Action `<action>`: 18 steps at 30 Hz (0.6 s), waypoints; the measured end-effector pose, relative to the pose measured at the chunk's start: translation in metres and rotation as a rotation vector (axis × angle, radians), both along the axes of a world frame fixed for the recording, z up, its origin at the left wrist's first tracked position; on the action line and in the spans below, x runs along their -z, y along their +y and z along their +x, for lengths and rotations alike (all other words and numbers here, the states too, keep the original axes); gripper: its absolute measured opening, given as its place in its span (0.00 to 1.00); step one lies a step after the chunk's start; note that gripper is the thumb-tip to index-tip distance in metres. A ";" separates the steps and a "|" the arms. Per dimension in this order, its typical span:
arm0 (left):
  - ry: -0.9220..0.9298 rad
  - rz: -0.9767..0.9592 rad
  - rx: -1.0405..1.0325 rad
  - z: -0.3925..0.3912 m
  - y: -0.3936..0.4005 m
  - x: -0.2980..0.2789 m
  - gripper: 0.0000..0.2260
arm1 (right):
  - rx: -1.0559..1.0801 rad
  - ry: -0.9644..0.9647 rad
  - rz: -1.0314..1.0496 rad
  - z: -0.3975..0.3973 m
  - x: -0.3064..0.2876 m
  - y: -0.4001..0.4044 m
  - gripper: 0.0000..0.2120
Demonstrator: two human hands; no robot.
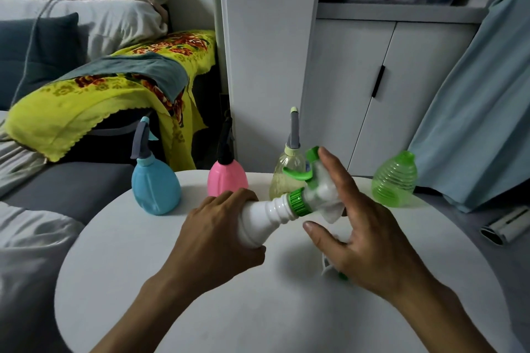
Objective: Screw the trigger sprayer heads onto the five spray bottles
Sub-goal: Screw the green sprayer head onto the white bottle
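My left hand (218, 226) grips a white bottle (263, 219), tilted with its neck pointing right. A white sprayer head with a green collar (299, 202) and green trigger sits on that neck. My right hand (355, 226) is spread around the head, fingers straight, with the index finger up by the green nozzle. Upright at the back of the round white table (258, 309) are a blue bottle (155, 189), a pink bottle (228, 178) and a clear yellowish bottle (286, 175), each with a sprayer on top. A green bottle (394, 180) stands headless at the right.
Another small white and green part (329, 268) lies on the table, mostly hidden under my right hand. A sofa with a yellow flowered cloth (86, 103) is at the left, a white cabinet (372, 80) behind, and a light blue curtain (481, 123) at the right.
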State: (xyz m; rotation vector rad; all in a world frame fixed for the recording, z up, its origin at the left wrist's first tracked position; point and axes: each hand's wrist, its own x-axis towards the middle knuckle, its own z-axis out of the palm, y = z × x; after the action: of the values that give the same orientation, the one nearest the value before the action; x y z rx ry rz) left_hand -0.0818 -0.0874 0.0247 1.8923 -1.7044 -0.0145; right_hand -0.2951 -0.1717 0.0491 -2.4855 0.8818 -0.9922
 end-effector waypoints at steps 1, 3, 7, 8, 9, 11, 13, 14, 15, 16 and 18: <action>-0.020 -0.001 0.004 0.001 0.000 0.001 0.31 | -0.003 0.037 -0.031 -0.002 0.000 -0.004 0.44; -0.064 -0.007 0.025 0.003 0.001 0.001 0.31 | 0.059 0.118 -0.178 -0.005 0.001 -0.011 0.40; -0.087 -0.020 0.063 0.002 0.003 -0.001 0.30 | 0.194 0.196 -0.357 -0.012 0.000 -0.024 0.30; -0.089 -0.016 0.065 0.002 0.003 -0.003 0.30 | 0.209 0.207 -0.389 -0.015 0.000 -0.025 0.28; -0.102 -0.010 0.062 0.002 0.004 -0.004 0.29 | 0.209 0.226 -0.397 -0.015 0.000 -0.025 0.26; -0.161 0.013 0.045 0.004 0.005 -0.006 0.30 | 0.190 0.299 -0.359 -0.014 0.001 -0.023 0.29; -0.213 0.038 0.030 0.005 0.005 -0.006 0.31 | 0.123 0.304 -0.285 -0.012 0.005 -0.022 0.31; -0.223 0.045 0.025 0.005 0.006 -0.006 0.31 | 0.065 0.269 -0.233 -0.011 0.006 -0.022 0.31; -0.228 0.048 0.023 0.005 0.006 -0.007 0.30 | 0.002 0.223 -0.169 -0.011 0.008 -0.021 0.31; -0.238 0.048 0.024 0.005 0.006 -0.007 0.30 | -0.054 0.181 -0.105 -0.011 0.008 -0.020 0.29; -0.266 0.039 0.027 0.004 0.006 -0.008 0.31 | -0.115 0.114 0.008 -0.010 0.009 -0.017 0.24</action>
State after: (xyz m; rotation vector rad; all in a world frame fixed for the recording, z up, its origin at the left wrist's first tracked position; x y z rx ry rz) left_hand -0.0779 -0.0816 0.0326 1.9705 -1.9156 0.2039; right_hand -0.3052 -0.1885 0.0398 -2.5753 0.7633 -0.8153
